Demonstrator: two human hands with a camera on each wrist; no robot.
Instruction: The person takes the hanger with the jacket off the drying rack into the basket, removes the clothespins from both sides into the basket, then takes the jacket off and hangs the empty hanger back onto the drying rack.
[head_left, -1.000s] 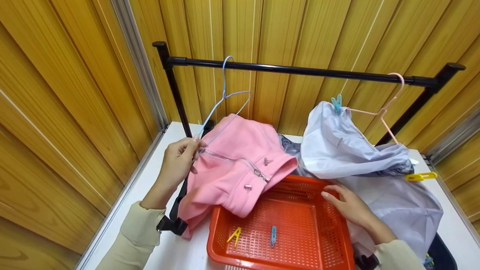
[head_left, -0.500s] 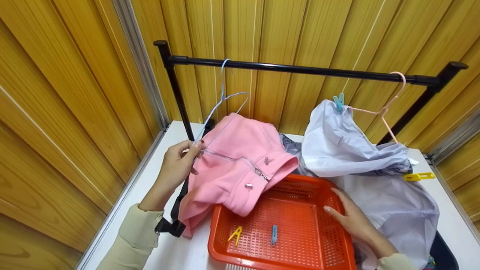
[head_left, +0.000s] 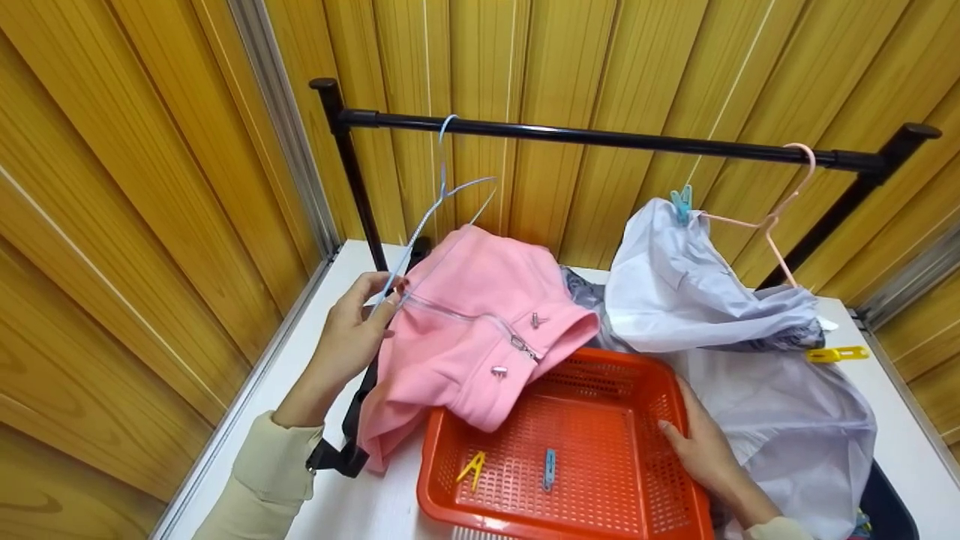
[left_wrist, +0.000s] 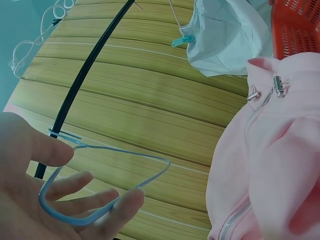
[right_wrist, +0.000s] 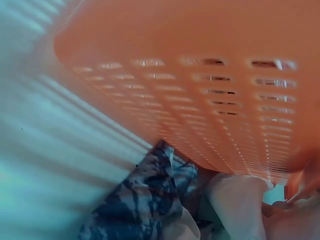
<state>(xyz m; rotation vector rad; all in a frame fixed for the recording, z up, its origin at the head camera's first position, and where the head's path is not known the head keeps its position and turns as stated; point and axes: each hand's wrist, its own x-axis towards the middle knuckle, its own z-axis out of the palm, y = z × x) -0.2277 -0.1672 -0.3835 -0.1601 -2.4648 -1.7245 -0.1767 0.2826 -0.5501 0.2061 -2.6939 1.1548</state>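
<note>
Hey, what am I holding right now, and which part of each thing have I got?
Your left hand loosely holds the blue hanger by its near end; your right hand grips the red basket by its right side.

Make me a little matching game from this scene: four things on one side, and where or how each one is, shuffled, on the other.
Things:
1. pink garment
2. blue hanger
3. pink hanger
4. basket

Places and states:
A. bearing pale cloth
B. gripped at its side by the right hand
C. partly overhanging the basket's corner
D. held in the left hand

Right pairs: 1-C, 2-D, 3-A, 4-B
</note>
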